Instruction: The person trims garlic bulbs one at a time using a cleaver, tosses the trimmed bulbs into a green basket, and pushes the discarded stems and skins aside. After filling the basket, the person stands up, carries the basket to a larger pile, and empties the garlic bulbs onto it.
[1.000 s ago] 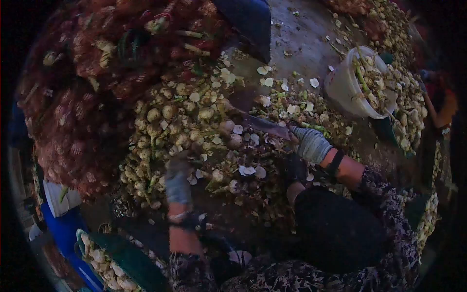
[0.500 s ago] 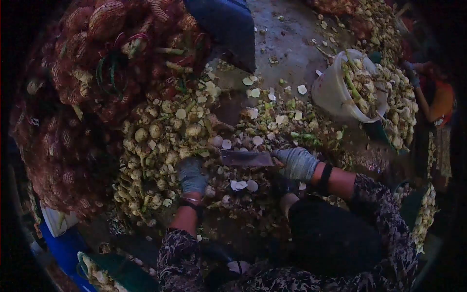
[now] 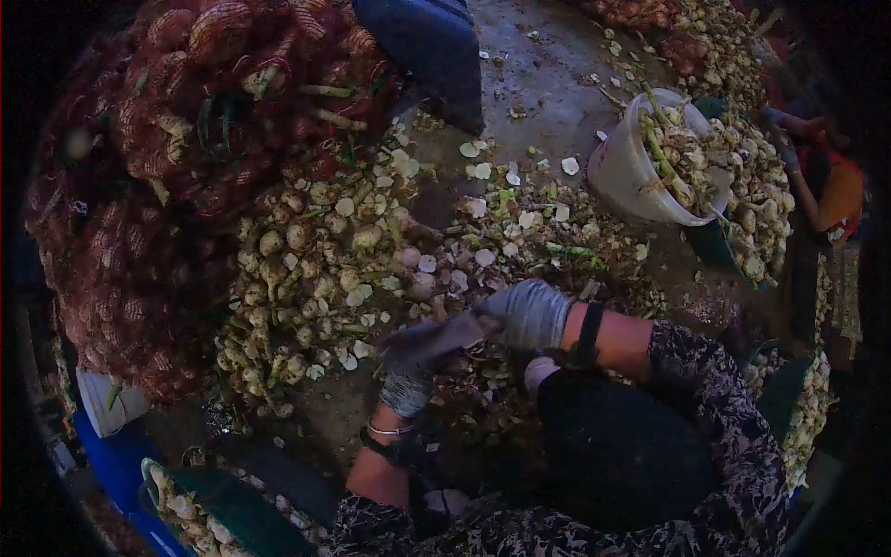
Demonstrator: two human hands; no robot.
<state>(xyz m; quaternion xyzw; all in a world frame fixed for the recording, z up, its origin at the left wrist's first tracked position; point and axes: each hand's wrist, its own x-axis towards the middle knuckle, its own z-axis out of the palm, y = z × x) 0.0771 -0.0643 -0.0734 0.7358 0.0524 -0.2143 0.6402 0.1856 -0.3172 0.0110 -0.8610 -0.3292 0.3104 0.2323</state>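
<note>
My right hand, in a grey glove, grips a knife with a broad, flat blade pointing left. My left hand, also gloved, is right at the blade's tip, below it. Its fingers are blurred and partly behind the blade, so whatever they hold is hidden. To the left of the hands lies a heap of pale garlic bulbs with stalks. Cut pieces and peel are strewn on the ground just beyond the knife.
Red mesh sacks packed with bulbs rise at the left. A white bucket of stalks and trimmings tilts at the right, near another bulb heap. A blue container stands at the back. Another person's arm shows far right.
My left hand has moved right and towards me, away from the bulb heap to the knife. My right hand has shifted left, bringing the blade over the left hand's fingers.
</note>
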